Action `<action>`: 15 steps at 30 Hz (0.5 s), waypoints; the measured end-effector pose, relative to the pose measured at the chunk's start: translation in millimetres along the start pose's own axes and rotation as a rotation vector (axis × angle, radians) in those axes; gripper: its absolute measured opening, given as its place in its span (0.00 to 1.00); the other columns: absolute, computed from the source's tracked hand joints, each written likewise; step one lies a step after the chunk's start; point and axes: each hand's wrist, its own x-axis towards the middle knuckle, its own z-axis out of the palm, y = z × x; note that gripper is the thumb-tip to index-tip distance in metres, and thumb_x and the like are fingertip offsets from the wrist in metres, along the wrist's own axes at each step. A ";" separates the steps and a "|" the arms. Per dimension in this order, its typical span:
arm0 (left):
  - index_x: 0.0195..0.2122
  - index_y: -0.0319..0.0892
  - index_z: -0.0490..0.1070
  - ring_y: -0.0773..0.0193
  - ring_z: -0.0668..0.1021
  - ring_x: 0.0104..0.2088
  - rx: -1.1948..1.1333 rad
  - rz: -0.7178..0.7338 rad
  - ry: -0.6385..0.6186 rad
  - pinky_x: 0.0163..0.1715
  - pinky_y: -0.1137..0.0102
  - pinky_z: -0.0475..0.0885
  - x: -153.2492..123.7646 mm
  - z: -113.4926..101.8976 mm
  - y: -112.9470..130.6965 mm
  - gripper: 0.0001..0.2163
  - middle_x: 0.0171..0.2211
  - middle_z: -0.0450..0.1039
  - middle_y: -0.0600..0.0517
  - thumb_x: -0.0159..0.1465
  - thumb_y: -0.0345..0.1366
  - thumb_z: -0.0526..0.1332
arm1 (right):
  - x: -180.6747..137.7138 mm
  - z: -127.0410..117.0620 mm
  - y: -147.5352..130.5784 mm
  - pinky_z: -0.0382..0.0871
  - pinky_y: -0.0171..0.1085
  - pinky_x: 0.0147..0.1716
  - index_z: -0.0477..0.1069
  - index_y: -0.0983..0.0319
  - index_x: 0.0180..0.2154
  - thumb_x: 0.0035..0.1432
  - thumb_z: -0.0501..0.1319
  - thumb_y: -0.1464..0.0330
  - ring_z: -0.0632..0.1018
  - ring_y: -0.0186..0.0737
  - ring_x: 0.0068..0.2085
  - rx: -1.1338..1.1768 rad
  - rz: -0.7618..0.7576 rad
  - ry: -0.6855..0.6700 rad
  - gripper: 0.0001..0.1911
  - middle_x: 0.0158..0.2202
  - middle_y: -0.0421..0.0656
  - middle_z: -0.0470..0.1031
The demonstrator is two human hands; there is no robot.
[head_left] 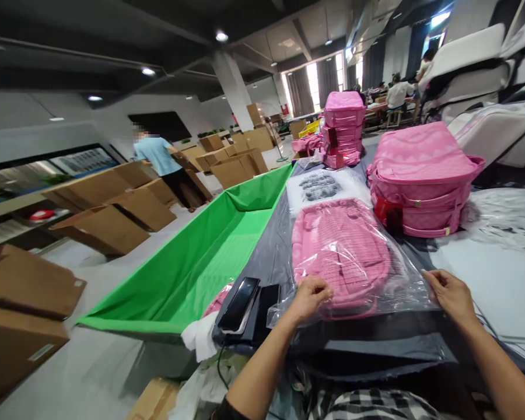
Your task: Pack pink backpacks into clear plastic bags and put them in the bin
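Observation:
A pink backpack point(341, 251) lies flat inside a clear plastic bag point(402, 291) on the dark table point(271, 251) in front of me. My left hand point(308, 297) is closed on the bag's near left edge, fingers pinching the plastic. My right hand point(450, 294) grips the bag's near right corner with curled fingers. Beyond the bagged backpack lies another clear bag point(321, 186) with printed markings. A filled pink backpack point(420, 175) stands to the right of it.
A phone point(238, 303) rests on a black device at the table's left edge. A green cloth bin point(201, 262) runs along the left. Cardboard boxes point(100, 221) cover the floor; a person in a blue shirt point(157, 154) stands among them. Stacked pink backpacks point(343, 128) stand further back.

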 end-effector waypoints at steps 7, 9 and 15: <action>0.17 0.44 0.68 0.61 0.67 0.26 -0.018 0.008 -0.001 0.29 0.69 0.62 -8.3 -0.9 -0.1 0.26 0.20 0.67 0.52 0.58 0.61 0.61 | -40.3 -133.2 37.7 0.69 0.42 0.34 0.72 0.58 0.31 0.50 0.59 0.42 0.76 0.43 0.29 -0.232 -0.064 0.412 0.26 0.29 0.44 0.76; 0.18 0.44 0.70 0.60 0.69 0.28 0.004 -0.018 -0.019 0.30 0.69 0.66 -7.0 -3.2 -9.3 0.26 0.22 0.69 0.51 0.56 0.64 0.61 | -56.7 -190.9 44.5 0.68 0.42 0.36 0.72 0.58 0.31 0.51 0.60 0.49 0.75 0.44 0.32 -0.370 0.054 0.569 0.18 0.31 0.46 0.76; 0.18 0.44 0.69 0.58 0.71 0.29 0.039 -0.061 -0.076 0.28 0.69 0.69 -4.6 -6.9 -19.3 0.29 0.22 0.68 0.52 0.54 0.68 0.60 | -74.1 -301.4 53.1 0.62 0.43 0.34 0.72 0.58 0.23 0.48 0.67 0.69 0.71 0.47 0.30 -0.512 0.333 0.706 0.05 0.23 0.46 0.71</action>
